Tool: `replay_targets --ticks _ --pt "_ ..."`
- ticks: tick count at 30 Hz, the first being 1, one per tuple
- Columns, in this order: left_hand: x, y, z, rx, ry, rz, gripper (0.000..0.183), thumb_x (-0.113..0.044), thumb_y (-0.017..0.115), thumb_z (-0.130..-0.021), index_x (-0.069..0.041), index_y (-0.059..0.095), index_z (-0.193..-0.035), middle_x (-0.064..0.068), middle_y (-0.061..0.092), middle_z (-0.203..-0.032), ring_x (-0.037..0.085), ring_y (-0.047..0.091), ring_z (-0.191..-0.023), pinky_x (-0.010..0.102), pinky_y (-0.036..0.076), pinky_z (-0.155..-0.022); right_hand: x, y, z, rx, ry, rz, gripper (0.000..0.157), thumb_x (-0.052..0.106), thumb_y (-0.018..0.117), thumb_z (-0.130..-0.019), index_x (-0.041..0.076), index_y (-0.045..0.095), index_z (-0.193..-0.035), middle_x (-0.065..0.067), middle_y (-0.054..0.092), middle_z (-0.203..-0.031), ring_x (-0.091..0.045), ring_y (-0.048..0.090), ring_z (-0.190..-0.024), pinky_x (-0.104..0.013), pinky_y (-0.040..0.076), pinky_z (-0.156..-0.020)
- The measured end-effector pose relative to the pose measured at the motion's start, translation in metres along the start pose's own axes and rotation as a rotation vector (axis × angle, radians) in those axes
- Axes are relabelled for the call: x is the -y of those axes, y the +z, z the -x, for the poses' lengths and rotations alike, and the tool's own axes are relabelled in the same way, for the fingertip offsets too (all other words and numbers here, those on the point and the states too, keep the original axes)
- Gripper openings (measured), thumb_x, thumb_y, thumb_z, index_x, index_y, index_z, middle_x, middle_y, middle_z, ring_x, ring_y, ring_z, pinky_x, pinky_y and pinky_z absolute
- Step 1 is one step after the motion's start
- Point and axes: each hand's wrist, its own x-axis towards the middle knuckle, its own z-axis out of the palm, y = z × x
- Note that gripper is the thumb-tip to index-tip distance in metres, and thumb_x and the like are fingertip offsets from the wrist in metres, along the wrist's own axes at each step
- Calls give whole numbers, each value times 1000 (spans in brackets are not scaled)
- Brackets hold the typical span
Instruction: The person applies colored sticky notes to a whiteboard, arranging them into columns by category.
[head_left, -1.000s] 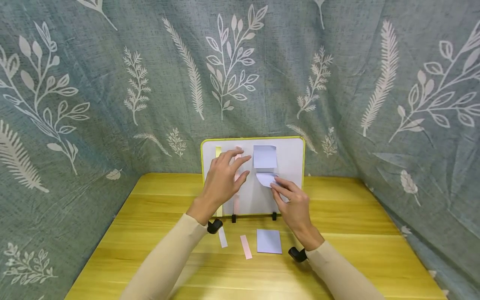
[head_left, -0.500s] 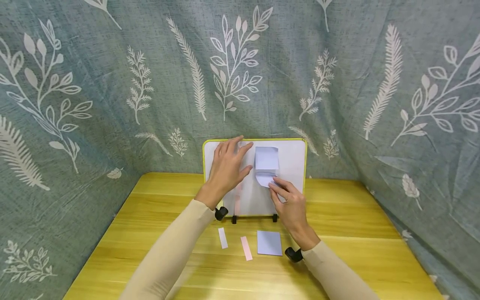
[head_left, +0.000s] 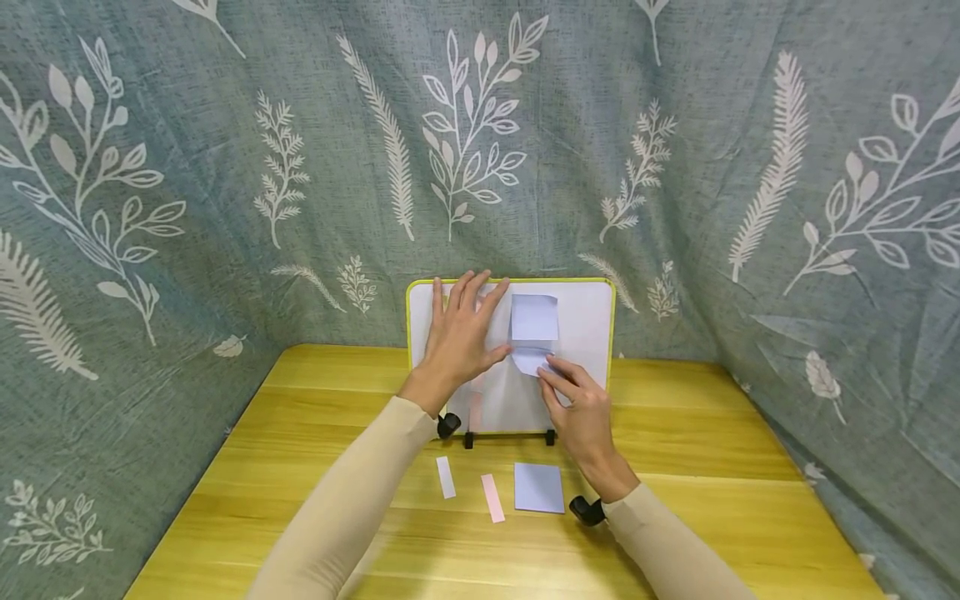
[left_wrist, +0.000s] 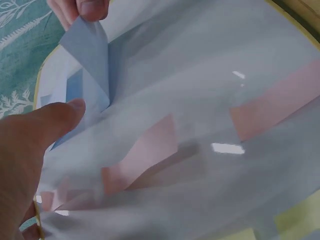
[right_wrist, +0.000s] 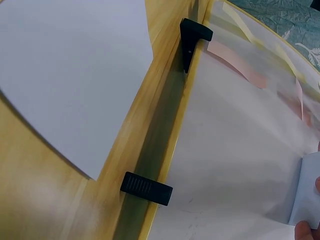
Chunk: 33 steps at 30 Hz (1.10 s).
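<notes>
A whiteboard (head_left: 585, 375) with a yellow rim stands upright on the table. One pale blue sticky note (head_left: 534, 317) is on its upper part. Just below, my right hand (head_left: 585, 417) pinches the lower corner of a second blue sticky note (left_wrist: 90, 55), which curls away from the board while its top edge lies along the surface. My left hand (head_left: 459, 333) spreads over the board's left half, fingertips at the top rim. Its thumb (left_wrist: 62, 117) reaches the top edge of the lower note. Pink strips (left_wrist: 145, 155) and yellow strips (left_wrist: 300, 217) hang on the board, partly behind my left hand.
Black feet (right_wrist: 147, 189) support the board's bottom edge. On the wooden table (head_left: 675, 467) in front lie a white strip (head_left: 446, 477), a pink strip (head_left: 492, 497) and a blue sticky note pad (head_left: 538, 487). A patterned curtain (head_left: 300, 167) surrounds the table behind and at the sides.
My left hand has moved up and right, from in front of the strips to the board's top rim, its thumb now at the lower note. My right hand keeps pinching the note, nearly still.
</notes>
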Motion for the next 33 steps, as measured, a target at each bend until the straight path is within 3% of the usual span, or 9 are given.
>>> replay_targets --ticks 9,18,26,33 --pt "-10 8 -3 -26 -59 -50 123 -66 102 -85 -33 37 -184 12 45 -181 40 35 -175 80 15 -144 -1 1 3 10 -8 16 25 -13 93 -90 -6 90 -114 -28 84 -128 -48 86 -112 -52 73 -88" --pt "-14 17 -4 -92 -69 -102 127 -64 105 -80 -35 38 -183 12 46 -177 39 39 -172 80 21 -143 -3 0 4 35 0 4 24 -11 93 -92 -5 90 -116 -28 83 -130 -49 85 -115 -53 72 -91" --pt "-14 21 -4 -86 -82 -122 126 -67 103 -81 -37 37 -183 11 47 -176 38 40 -171 79 22 -143 -5 1 11 97 -1 17 29 -5 95 -92 -6 89 -120 -27 83 -132 -48 84 -119 -55 71 -96" --pt "-12 23 -6 -90 -89 -133 126 -68 103 -80 -38 37 -183 10 47 -176 37 41 -171 78 22 -144 -5 3 11 128 -60 79 33 4 95 -95 -6 87 -125 -26 83 -135 -47 83 -123 -59 70 -101"
